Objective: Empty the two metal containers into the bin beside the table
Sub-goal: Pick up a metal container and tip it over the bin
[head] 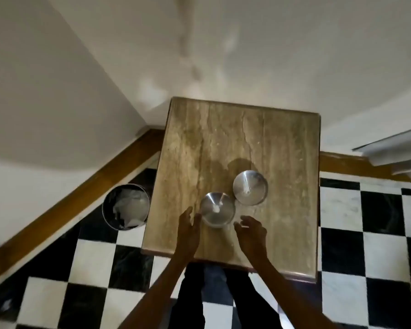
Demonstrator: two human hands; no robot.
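Left hand [188,224]: fingers extended and loosely spread, palm turned inward, fingertips at or just touching the left wall of the nearer metal container [217,209]. No closed grip visible; holds nothing.

Right hand [249,230]: fingers curled part-way, open, just beside the right lower edge of the same container, a small gap showing between fingertips and metal. Holds nothing.

Nearer container stands upright on the surface [282,143], directly between the two hands, slightly beyond them. A small pale scrap lies in its bottom; blurred, cannot tell what it is.

Second metal container [250,187]: upright, farther from the person and to the right of the first, rims just beside each other or touching, cannot tell which. Also a small pale bit inside. It lies beyond the right hand, apart from it.

Surface is a square stone-patterned top, brown-beige, otherwise bare around the containers.

Bin [126,206]: round, metal-walled, on the floor just beside the left edge of the surface, level with the left hand and to its left. Crumpled pale material inside.

Floor [377,245]: black and white checkered tiles. Wooden skirting [76,193] along the white wall.
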